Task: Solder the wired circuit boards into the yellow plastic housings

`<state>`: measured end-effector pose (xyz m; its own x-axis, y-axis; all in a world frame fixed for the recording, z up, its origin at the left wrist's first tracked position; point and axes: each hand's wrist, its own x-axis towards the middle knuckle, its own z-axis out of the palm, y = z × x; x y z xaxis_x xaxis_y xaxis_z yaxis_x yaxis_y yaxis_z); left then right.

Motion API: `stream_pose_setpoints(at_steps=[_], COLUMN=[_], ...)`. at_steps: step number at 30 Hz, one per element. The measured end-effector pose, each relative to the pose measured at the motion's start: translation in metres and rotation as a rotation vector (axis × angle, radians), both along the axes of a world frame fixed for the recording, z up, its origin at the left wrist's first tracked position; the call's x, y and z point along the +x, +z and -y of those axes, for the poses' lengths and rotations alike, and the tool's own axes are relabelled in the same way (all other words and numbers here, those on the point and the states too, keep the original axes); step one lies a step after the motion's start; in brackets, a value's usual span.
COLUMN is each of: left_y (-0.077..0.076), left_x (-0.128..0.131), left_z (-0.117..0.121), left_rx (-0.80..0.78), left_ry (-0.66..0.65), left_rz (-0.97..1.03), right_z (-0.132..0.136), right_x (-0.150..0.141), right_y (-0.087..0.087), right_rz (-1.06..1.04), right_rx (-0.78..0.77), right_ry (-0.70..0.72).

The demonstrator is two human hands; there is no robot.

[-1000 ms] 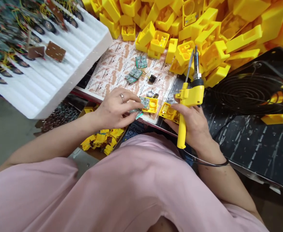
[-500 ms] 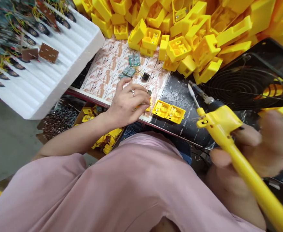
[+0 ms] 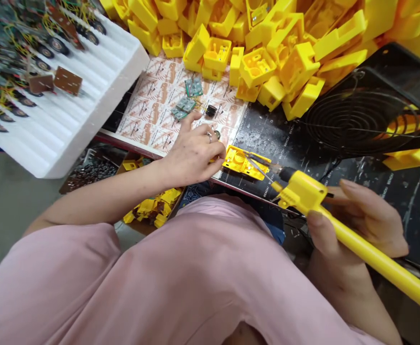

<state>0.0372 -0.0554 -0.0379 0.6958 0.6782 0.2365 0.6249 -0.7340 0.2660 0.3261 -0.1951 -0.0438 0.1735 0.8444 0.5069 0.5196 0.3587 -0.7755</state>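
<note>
My right hand [image 3: 368, 220] is wrapped round a yellow soldering gun [image 3: 305, 189] with a long tubular handle. Its dark tip and thin feed tube reach over an open two-part yellow plastic case [image 3: 235, 160] at the bench edge. At the left end of that case, my left hand [image 3: 197, 153] has its fingers curled down onto a yellow edge; its fingertips are partly hidden. A small round metallic part [image 3: 217, 134] sits by its knuckles. Just beyond lie green circuit boards [image 3: 183, 108] and a black round component [image 3: 211, 110] with thin wires.
Many yellow plastic housings [image 3: 258, 67] are heaped along the back. A black fan [image 3: 349, 112] stands at right. A white foam tray [image 3: 98, 96] holds wired boards at left. Below the bench edge, a carton [image 3: 152, 208] contains yellow pieces.
My right hand has brought the soldering gun left and down, so its tip now lies over the open yellow case. My left hand has shifted slightly right, by the case's left end.
</note>
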Motion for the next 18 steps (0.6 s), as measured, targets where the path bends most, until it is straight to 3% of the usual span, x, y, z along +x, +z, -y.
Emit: stream_pose_setpoints(at_steps=[2,5,18], left_y=[-0.001,-0.002,0.005], left_x=[0.002,0.004,0.008], left_z=[0.001,0.001,-0.005], left_rx=[0.023,0.045,0.01], left_ry=[0.001,-0.003,-0.044], left_rz=[-0.015,-0.03,-0.098], right_z=[-0.001,-0.012,-0.031], right_x=[-0.002,-0.007,-0.014], right_y=[0.007,0.017,0.033], right_rz=[0.067,0.197,0.41], right_rx=[0.107,0.151,0.194], right_ry=[0.149,0.311,0.466])
